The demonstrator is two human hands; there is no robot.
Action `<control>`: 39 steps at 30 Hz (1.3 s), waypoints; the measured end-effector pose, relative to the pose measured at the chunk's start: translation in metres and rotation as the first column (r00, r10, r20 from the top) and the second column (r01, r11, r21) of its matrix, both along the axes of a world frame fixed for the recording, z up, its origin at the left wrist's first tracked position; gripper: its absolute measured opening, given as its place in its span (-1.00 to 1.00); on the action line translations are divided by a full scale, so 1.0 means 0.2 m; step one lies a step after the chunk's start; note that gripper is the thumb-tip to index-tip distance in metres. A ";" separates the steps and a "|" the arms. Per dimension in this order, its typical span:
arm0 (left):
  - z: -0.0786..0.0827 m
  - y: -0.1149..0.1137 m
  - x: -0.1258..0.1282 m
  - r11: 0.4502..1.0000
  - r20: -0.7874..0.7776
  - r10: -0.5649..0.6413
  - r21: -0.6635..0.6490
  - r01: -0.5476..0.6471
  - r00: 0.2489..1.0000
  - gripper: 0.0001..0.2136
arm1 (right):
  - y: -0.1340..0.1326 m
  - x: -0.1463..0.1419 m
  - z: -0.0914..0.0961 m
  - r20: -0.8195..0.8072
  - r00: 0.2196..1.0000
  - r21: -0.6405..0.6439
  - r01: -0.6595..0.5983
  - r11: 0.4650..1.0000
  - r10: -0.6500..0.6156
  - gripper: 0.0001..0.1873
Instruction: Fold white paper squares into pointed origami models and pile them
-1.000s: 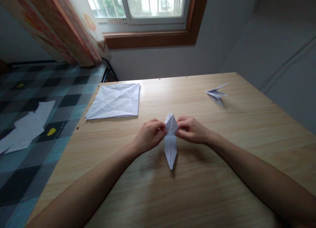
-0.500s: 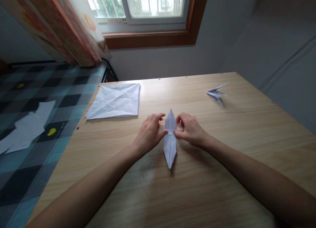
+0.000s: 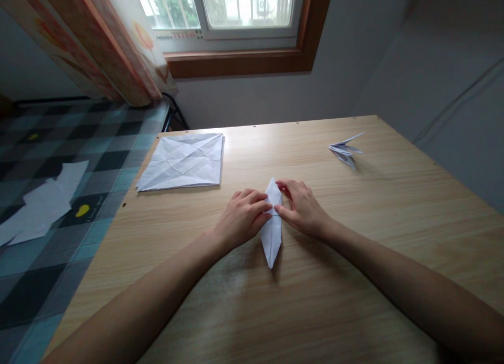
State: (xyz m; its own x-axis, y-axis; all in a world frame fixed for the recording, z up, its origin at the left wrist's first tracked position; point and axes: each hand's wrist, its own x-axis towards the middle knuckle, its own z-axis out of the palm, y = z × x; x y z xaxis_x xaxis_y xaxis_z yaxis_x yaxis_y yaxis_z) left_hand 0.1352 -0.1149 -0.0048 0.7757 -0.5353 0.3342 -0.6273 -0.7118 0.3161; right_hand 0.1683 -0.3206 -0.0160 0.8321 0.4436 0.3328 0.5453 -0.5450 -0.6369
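Paper strip (image 3: 271, 240), white, folded, lies on the table (image 3: 334, 295) near the centre of our view, between our hands. Our left hand (image 3: 244, 214) is at its 9 o'clock side, fingertips over the far half and thumb by the crosswise crease; whether it pinches or merely presses, we cannot tell. Our right hand (image 3: 295, 204) is at 3 o'clock, thumb at the crease, forefinger curled by the far tip; these two digits stand apart, with no clamp visible.

Handling (judged): very light, crisp enough to keep a crease, yet easily bent; likely to slide on the smooth wood. Points look most prone to crumpling. Best hold: both long edges beside the crease, thumbs flat.

Orientation: long axis close to 12–6 o'clock. Both ends taper, one point toward 12, the other toward us at 6.

Surroundings: creased sheets (image 3: 185, 162) at 10 o'clock; a second folded piece (image 3: 345, 149), its points fanned out, between 1 and 2; loose papers (image 3: 47, 204) on checked cloth (image 3: 35, 280), 9 o'clock.
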 end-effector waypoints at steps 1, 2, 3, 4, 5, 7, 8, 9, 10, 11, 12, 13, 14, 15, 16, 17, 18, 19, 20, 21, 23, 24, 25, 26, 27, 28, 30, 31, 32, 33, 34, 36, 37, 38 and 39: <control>0.00 0.00 0.00 1.000 -0.002 -0.004 -0.006 0.004 1.000 -0.84 | 0.00 0.00 0.00 -0.021 1.000 0.057 -0.019 0.998 0.020 -0.50; 0.00 0.00 0.00 1.000 -0.004 -0.006 -0.009 0.006 1.000 -0.84 | 0.00 0.00 -0.01 -0.044 0.998 0.115 -0.035 0.993 0.040 -0.49; 0.00 0.00 0.00 1.000 -0.005 -0.008 -0.010 0.008 1.000 -0.85 | 0.01 0.00 -0.01 -0.068 0.996 0.170 -0.047 0.984 0.059 -0.48; 0.00 0.00 0.00 1.000 -0.006 -0.008 -0.007 0.008 1.000 -0.85 | 0.01 0.00 -0.02 -0.093 0.993 0.216 -0.047 0.975 0.069 -0.47; 0.00 0.00 0.00 1.000 -0.007 -0.007 -0.002 0.007 1.000 -0.86 | 0.02 -0.01 -0.02 -0.121 0.991 0.256 -0.031 0.966 0.064 -0.46; 0.01 0.00 0.00 1.000 -0.018 0.000 0.002 0.000 1.000 -0.86 | 0.03 -0.01 -0.03 -0.195 0.980 0.332 0.034 0.943 0.033 -0.45; 0.01 0.00 0.00 1.000 -0.028 0.006 -0.005 -0.006 1.000 -0.86 | 0.04 -0.02 -0.03 -0.240 0.970 0.374 0.070 0.925 0.023 -0.44; 0.01 0.00 0.00 1.000 -0.043 0.016 -0.020 -0.016 0.999 -0.85 | 0.04 -0.02 -0.03 -0.283 0.959 0.420 0.100 0.902 0.025 -0.43; 0.02 0.00 0.00 0.999 -0.062 0.029 -0.042 -0.031 0.998 -0.83 | 0.05 -0.03 -0.03 -0.318 0.947 0.467 0.121 0.876 0.038 -0.41; 0.02 0.00 0.00 0.996 -0.083 0.047 -0.070 -0.052 0.995 -0.81 | 0.06 -0.03 -0.04 -0.339 0.939 0.512 0.131 0.849 0.059 -0.40; 0.03 0.00 -0.01 0.991 -0.108 0.068 -0.104 -0.079 0.992 -0.80 | 0.07 -0.04 -0.04 -0.346 0.935 0.550 0.132 0.825 0.081 -0.40; 0.04 0.00 -0.01 0.984 -0.138 0.088 -0.141 -0.107 0.987 -0.79 | 0.07 -0.04 -0.03 -0.341 0.935 0.581 0.124 0.804 0.103 -0.40; 0.04 0.00 -0.01 0.975 -0.175 0.100 -0.181 -0.132 0.979 -0.78 | 0.08 -0.05 -0.03 -0.325 0.937 0.606 0.104 0.789 0.126 -0.42; 0.05 0.00 -0.01 0.962 -0.221 0.102 -0.226 -0.153 0.970 -0.77 | 0.08 -0.06 -0.03 -0.303 0.941 0.621 0.074 0.780 0.152 -0.44; 0.05 0.00 -0.01 0.946 -0.272 0.091 -0.276 -0.168 0.958 -0.75 | 0.09 -0.06 -0.03 -0.276 0.945 0.628 0.036 0.778 0.178 -0.47; 0.05 0.01 -0.01 0.927 -0.327 0.070 -0.328 -0.182 0.942 -0.71 | 0.09 -0.07 -0.03 -0.248 0.947 0.626 -0.006 0.779 0.206 -0.50; 0.05 0.01 -0.01 0.904 -0.377 0.047 -0.378 -0.200 0.925 -0.68 | 0.09 -0.07 -0.03 -0.221 0.947 0.620 -0.049 0.783 0.234 -0.53; 0.05 0.01 0.00 0.878 -0.422 0.029 -0.422 -0.225 0.906 -0.64 | 0.09 -0.08 -0.03 -0.199 0.945 0.608 -0.089 0.789 0.260 -0.55; 0.05 0.01 0.00 0.848 -0.458 0.018 -0.464 -0.256 0.889 -0.62 | 0.08 -0.08 -0.03 -0.180 0.943 0.590 -0.126 0.798 0.282 -0.57; 0.05 0.01 0.00 0.815 -0.490 0.007 -0.503 -0.289 0.872 -0.61 | 0.08 -0.09 -0.03 -0.160 0.942 0.568 -0.157 0.808 0.296 -0.58; 0.05 0.01 0.01 0.729 -0.547 -0.023 -0.582 -0.360 0.837 -0.63 | 0.07 -0.09 -0.02 -0.103 0.954 0.508 -0.193 0.839 0.282 -0.60; 0.05 0.01 0.02 0.677 -0.572 -0.045 -0.620 -0.396 0.819 -0.65 | 0.07 -0.09 -0.01 -0.062 0.964 0.473 -0.199 0.858 0.257 -0.61; 0.06 0.01 0.03 0.623 -0.592 -0.069 -0.654 -0.429 0.803 -0.66 | 0.07 -0.09 -0.01 -0.015 0.973 0.440 -0.201 0.875 0.231 -0.61; 0.06 0.02 0.03 0.571 -0.604 -0.087 -0.682 -0.457 0.792 -0.67 | 0.07 -0.09 0.00 0.032 0.978 0.414 -0.200 0.888 0.205 -0.61; 0.05 0.02 0.04 0.524 -0.610 -0.098 -0.703 -0.480 0.786 -0.67 | 0.07 -0.09 0.01 0.072 0.981 0.395 -0.196 0.898 0.183 -0.61; 0.05 0.02 0.05 0.482 -0.611 -0.105 -0.722 -0.497 0.785 -0.66 | 0.07 -0.09 0.01 0.099 0.982 0.386 -0.190 0.903 0.164 -0.61; 0.04 0.02 0.06 0.409 -0.602 -0.128 -0.756 -0.512 0.788 -0.65 | 0.07 -0.10 0.01 0.097 0.987 0.402 -0.159 0.902 0.131 -0.60; 0.04 0.02 0.06 0.373 -0.592 -0.145 -0.775 -0.510 0.793 -0.64 | 0.07 -0.10 0.01 0.065 0.991 0.423 -0.137 0.896 0.120 -0.60; 0.03 0.02 0.07 0.340 -0.578 -0.166 -0.794 -0.504 0.799 -0.63 | 0.07 -0.09 0.01 0.013 0.992 0.448 -0.116 0.886 0.123 -0.59; 0.02 0.01 0.07 0.311 -0.562 -0.185 -0.812 -0.494 0.806 -0.63 | 0.07 -0.09 0.01 -0.052 0.989 0.476 -0.098 0.874 0.139 -0.59; 0.02 0.01 0.07 0.291 -0.546 -0.201 -0.826 -0.482 0.814 -0.63 | 0.08 -0.09 0.00 -0.124 0.979 0.501 -0.081 0.861 0.164 -0.58; 0.01 0.00 0.07 0.276 -0.522 -0.211 -0.843 -0.462 0.826 -0.63 | 0.08 -0.08 0.00 -0.250 0.942 0.544 -0.056 0.837 0.225 -0.57; 0.01 0.00 0.07 0.284 -0.514 -0.201 -0.845 -0.453 0.834 -0.62 | 0.08 -0.08 -0.01 -0.294 0.922 0.561 -0.048 0.826 0.254 -0.56; 0.01 0.00 0.07 0.302 -0.509 -0.180 -0.843 -0.445 0.842 -0.62 | 0.08 -0.08 -0.01 -0.325 0.904 0.577 -0.043 0.815 0.278 -0.55; 0.01 0.00 0.07 0.330 -0.504 -0.151 -0.837 -0.437 0.851 -0.62 | 0.08 -0.07 -0.01 -0.345 0.890 0.594 -0.039 0.804 0.298 -0.54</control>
State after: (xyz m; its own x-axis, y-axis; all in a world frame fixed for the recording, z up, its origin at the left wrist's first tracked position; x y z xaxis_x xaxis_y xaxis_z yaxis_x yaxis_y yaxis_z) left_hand 0.1493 -0.1157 -0.0025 0.9915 0.0173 0.1290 -0.1301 0.1546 0.9794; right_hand 0.1534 -0.3045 -0.0187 0.8747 0.4328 0.2180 0.2171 0.0523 -0.9747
